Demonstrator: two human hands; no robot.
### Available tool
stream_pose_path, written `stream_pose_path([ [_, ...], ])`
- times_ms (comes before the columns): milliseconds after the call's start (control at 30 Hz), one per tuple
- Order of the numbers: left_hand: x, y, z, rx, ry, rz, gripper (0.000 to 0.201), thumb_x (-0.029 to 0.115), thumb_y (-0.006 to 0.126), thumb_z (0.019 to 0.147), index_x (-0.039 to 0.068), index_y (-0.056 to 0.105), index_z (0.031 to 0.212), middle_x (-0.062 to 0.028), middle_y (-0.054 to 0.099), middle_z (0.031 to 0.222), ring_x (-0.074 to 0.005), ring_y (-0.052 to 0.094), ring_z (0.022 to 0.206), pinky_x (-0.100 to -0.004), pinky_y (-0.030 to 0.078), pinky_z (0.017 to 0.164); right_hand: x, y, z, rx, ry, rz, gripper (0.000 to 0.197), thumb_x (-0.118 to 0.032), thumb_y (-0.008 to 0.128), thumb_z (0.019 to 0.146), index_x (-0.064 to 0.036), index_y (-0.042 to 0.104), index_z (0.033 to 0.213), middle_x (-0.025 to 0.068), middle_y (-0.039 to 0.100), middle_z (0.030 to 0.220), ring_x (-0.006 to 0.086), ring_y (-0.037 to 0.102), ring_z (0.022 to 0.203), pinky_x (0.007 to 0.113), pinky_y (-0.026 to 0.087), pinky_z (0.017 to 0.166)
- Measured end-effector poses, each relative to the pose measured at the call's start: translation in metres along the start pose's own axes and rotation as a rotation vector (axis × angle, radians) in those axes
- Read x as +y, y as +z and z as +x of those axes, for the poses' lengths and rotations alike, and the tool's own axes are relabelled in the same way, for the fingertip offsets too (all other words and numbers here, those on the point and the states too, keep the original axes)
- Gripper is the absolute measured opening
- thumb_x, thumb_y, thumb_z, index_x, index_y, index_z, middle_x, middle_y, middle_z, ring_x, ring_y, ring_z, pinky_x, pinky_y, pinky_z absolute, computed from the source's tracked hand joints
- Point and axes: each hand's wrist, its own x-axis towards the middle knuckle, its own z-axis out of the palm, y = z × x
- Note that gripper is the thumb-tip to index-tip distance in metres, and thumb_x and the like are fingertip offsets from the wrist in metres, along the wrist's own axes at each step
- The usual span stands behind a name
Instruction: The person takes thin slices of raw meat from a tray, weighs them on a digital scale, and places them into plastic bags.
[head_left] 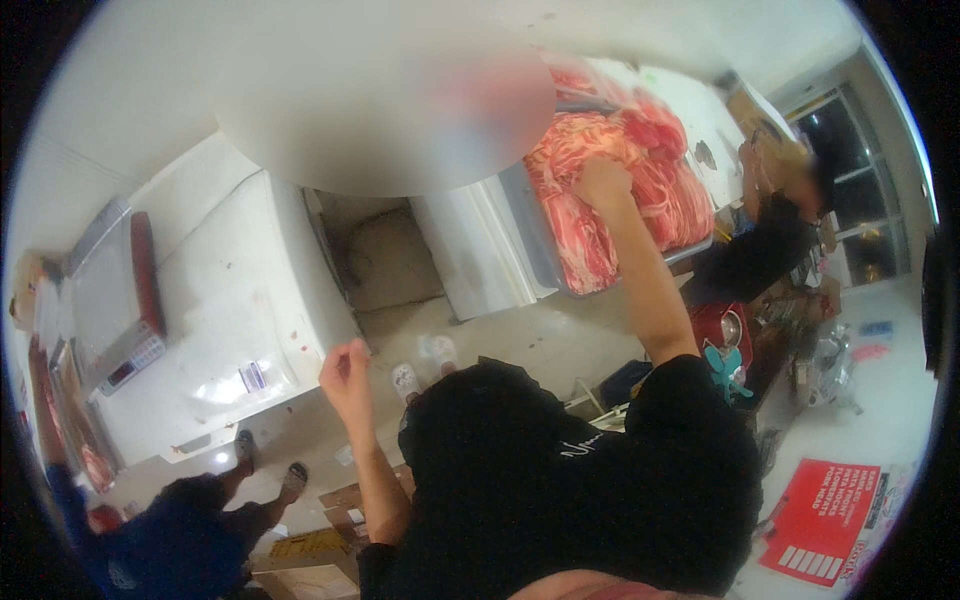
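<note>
My right hand (605, 184) reaches out over a grey tray (543, 232) heaped with thin red-and-white slices of raw meat (581, 246). Its fingers curl down into the sliced meat and grip it; the fingertips are hidden. My left hand (346, 374) hangs in the air, well apart from the tray and near the corner of a white chest-like counter (230, 300). Those fingers are curled together, and nothing shows in them. More red meat (570, 82) lies behind the tray, partly covered by a large blurred patch.
A flat digital scale (112, 300) stands on the white counter at left. Beyond it, another person in dark blue (175, 535) is at the lower left. A second person in black (750, 255) works at the right. Cardboard boxes (310, 580) sit low beside me; a red printed sheet (822, 520) is at lower right.
</note>
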Motion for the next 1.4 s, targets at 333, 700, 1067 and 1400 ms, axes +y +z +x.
stream_pose_path([
  [333,-0.014,-0.008,-0.008,-0.083,-0.04,0.067,0.019,0.018,0.071,0.099,0.001,0.07,0.091,0.0018,0.063,0.078,-0.0069,0.058,0.074,-0.0233,0.045,0.068,0.093,-0.085,-0.035,0.265,-0.1,0.254,0.04,-0.015,0.069,0.083,-0.003,0.064,0.121,0.0269,0.069,0.119,0.0428,0.068,0.111,0.05,0.056,0.091],
  [700,0.089,0.198,-0.008,-0.999,-0.586,-0.666,0.04,0.032,0.061,0.105,0.003,0.059,0.132,-0.0119,0.07,0.114,-0.0284,0.067,0.114,-0.0415,0.052,0.105,0.087,-0.086,-0.111,0.557,-0.139,1.208,0.05,0.002,0.07,0.086,-0.0029,0.059,0.135,0.0123,0.065,0.13,0.0187,0.06,0.122,0.033,0.048,0.102],
  [1067,0.108,0.305,-0.008,-0.691,-0.475,-0.984,0.03,0.026,0.052,0.11,0.007,0.057,0.132,-0.0063,0.068,0.128,-0.0186,0.064,0.12,-0.0401,0.05,0.108,0.055,0.007,-0.162,0.123,0.075,2.105,0.038,0.003,0.067,0.093,-0.0039,0.059,0.13,0.0042,0.063,0.121,0.0078,0.064,0.094,0.022,0.055,0.076],
  [1400,0.122,0.339,0.012,-0.749,-0.449,-1.009,0.026,0.023,0.056,0.108,0.009,0.057,0.13,-0.0045,0.066,0.123,-0.0181,0.066,0.109,-0.0383,0.055,0.094,0.061,-0.018,-0.153,0.424,-0.171,1.353,0.044,-0.006,0.079,0.086,-0.0055,0.063,0.127,0.0103,0.061,0.124,0.026,0.061,0.116,0.035,0.053,0.096],
])
